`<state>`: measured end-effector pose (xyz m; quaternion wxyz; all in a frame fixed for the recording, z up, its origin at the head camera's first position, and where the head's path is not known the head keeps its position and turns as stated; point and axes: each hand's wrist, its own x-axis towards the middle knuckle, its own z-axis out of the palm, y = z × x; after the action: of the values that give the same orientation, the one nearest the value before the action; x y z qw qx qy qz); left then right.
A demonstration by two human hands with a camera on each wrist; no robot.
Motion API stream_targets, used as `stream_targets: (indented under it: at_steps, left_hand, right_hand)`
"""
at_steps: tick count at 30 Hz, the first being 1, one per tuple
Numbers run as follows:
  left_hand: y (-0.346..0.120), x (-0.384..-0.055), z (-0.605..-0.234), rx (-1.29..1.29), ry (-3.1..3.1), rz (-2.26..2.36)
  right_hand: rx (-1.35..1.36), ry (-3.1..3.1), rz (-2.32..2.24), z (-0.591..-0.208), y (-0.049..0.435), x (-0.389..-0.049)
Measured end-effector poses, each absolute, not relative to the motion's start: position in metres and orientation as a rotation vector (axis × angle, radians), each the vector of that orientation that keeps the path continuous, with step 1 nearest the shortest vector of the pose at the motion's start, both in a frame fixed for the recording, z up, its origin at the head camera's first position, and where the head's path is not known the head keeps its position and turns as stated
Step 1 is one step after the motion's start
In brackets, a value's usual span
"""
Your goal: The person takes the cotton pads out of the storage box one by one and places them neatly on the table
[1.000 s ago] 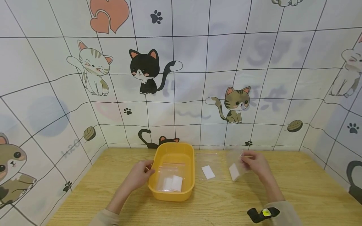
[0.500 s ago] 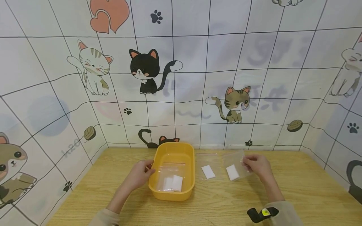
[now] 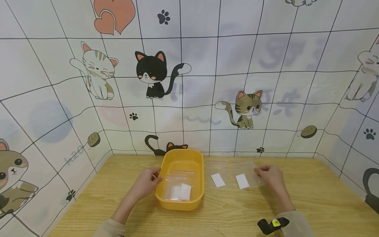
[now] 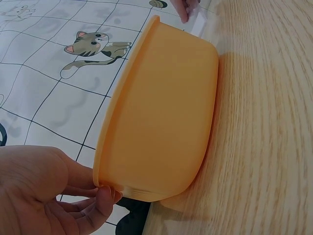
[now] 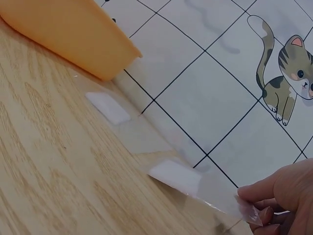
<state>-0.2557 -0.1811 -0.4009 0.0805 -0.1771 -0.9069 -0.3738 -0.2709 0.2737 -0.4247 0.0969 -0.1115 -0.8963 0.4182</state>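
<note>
A yellow plastic basin [image 3: 180,206] stands on the table, and my left hand [image 3: 145,182] pinches its rim on the left side. Inside it lie clear zip bags [image 3: 179,179] with white rectangular pieces in them. To the basin's right, a clear zip bag [image 3: 217,168] with one white piece lies flat. Beside that, my right hand [image 3: 270,176] pinches the right edge of another clear zip bag [image 3: 243,167], which holds a white piece [image 3: 242,181]. In the right wrist view this bag's held edge [image 5: 247,210] is raised, while its other end is low at the table.
The wooden table [image 3: 225,214] reaches back to a wall cloth [image 3: 201,92] printed with cats and a grid. The cloth also rises at the left and right sides. A black strap [image 3: 273,225] with a yellow mark sits on the right sleeve.
The bag in my right hand has come down from a tilted position to nearly flat beside the other bag. My right hand has lowered slightly. The left hand and basin stay put.
</note>
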Motion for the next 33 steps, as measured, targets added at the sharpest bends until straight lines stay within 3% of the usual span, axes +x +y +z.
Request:
stream_targets:
  at_steps: [33]
  left_hand:
    - [-0.181, -0.257, -0.403, -0.505, -2.715, -1.145]
  right_hand:
    - [-0.334, -2.764, 1.165, -0.430, 0.278, -0.269]
